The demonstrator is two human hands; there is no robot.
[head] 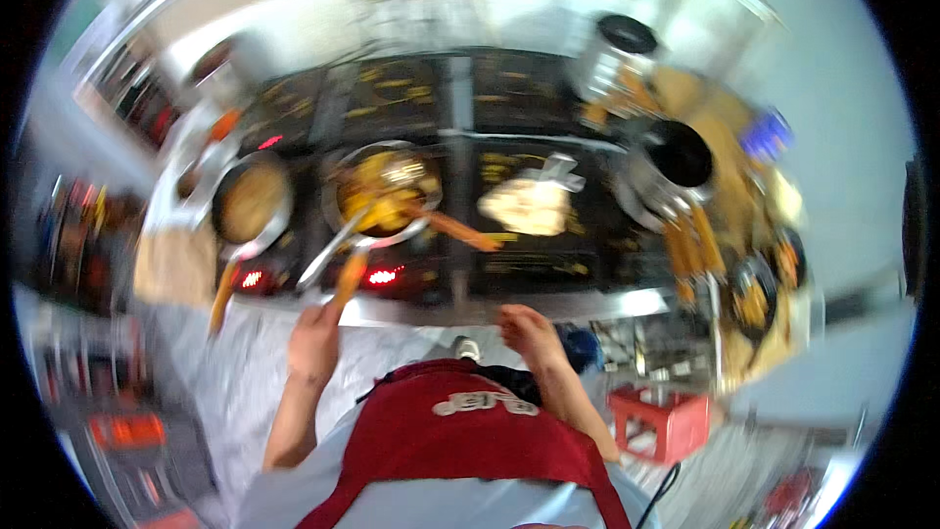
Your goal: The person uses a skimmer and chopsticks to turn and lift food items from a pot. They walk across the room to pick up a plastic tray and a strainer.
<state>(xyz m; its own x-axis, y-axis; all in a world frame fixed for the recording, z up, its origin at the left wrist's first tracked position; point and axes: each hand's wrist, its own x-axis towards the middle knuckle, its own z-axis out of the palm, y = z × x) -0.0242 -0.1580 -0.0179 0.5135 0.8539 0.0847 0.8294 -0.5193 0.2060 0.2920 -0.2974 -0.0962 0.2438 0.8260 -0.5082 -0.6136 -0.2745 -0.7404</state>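
Note:
My left hand (314,345) grips the wooden handle (352,275) of a metal pan on the cooktop. Yellow food pieces (382,214) lie in that pan. A metal utensil (329,253) and a wooden utensil (463,230) rest in it, their handles sticking out over opposite sides. My right hand (527,334) hovers by the cooktop's front edge, fingers curled, with nothing visible in it. Beyond it, a crumpled pale cloth (523,207) lies on the right hob beside a shiny metal piece (562,170), too blurred to name. Left of my pan sits another pan (255,202) with brownish contents.
A dark-mouthed metal pot (679,154) stands at the right, near several wooden-handled utensils (690,242). A taller pot (620,55) is behind. The second pan's handle (222,300) overhangs the front edge. A red stool (661,426) stands low on the right.

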